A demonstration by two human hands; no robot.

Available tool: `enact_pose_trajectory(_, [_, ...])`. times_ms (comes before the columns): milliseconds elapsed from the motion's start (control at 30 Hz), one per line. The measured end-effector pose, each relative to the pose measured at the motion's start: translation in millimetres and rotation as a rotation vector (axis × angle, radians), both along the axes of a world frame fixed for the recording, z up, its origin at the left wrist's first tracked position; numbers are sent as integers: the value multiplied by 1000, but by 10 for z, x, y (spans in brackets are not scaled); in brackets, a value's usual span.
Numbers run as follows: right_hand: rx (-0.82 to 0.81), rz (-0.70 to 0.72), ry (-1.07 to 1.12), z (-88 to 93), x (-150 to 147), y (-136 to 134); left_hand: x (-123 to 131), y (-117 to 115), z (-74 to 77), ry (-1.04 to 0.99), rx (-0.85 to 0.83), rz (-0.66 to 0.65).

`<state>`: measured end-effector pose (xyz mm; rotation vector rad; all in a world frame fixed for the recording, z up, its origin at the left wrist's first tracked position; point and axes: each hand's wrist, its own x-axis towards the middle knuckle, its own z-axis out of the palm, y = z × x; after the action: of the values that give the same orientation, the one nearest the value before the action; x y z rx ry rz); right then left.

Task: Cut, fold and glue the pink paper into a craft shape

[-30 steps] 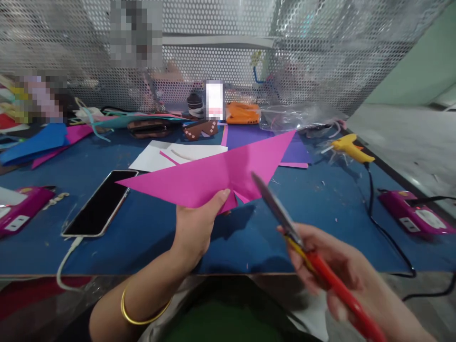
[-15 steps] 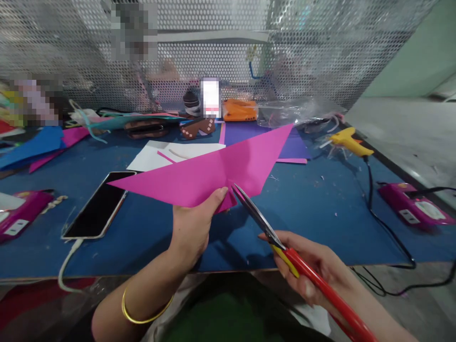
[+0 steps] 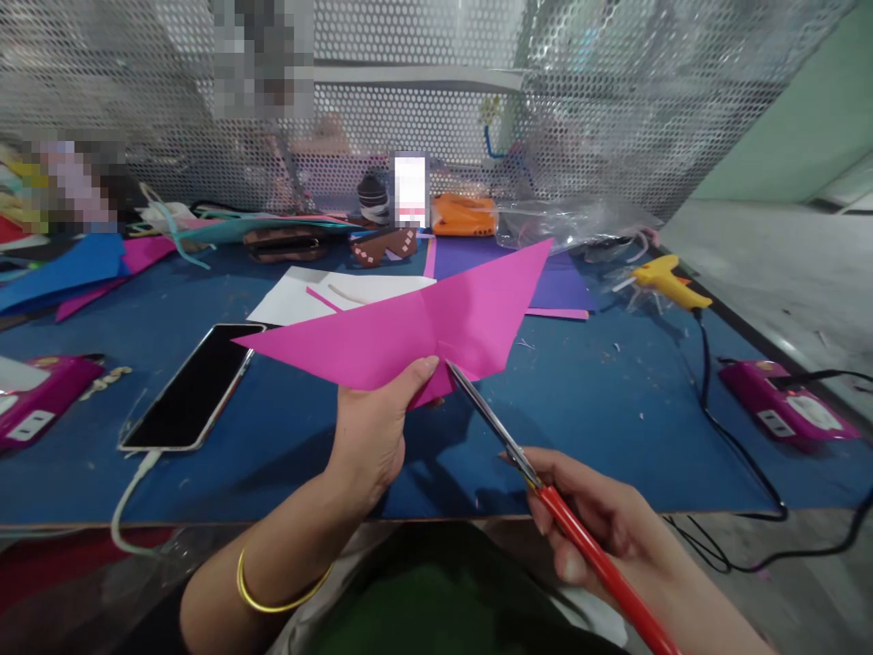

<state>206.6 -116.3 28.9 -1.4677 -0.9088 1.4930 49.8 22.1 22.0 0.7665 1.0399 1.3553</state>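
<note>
A bright pink sheet of paper, wide and pointed at both ends, is held up over the table. My left hand pinches its lower edge, thumb on the near face and fingers hidden behind. My right hand is wrapped round the red handle of a pair of scissors. Their metal blades point up and left, and the tips touch the paper's lower edge just right of my left thumb. The blades look nearly closed together.
On the blue table lie a phone with a white cable, white paper and purple sheets. A yellow glue gun and a magenta power strip sit at right. Perforated metal mesh stands behind.
The scissor blades have closed together, and the yellow inner handle has gone mostly out of sight. The pink paper's left point has shifted slightly right and up.
</note>
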Motion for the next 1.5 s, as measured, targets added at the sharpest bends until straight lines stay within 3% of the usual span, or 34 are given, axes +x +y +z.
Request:
enact_pose_trajectory(167, [87, 19, -162, -36, -20, -51, -17, 2, -17, -25, 25, 25])
enact_pose_trajectory(500, [119, -9, -177, -66, -150, 51, -1, -59, 34, -78, -44, -77])
enact_pose_trajectory(1500, [105, -71, -6, -175, -275, 102, 15, -168, -14, -155, -119, -125])
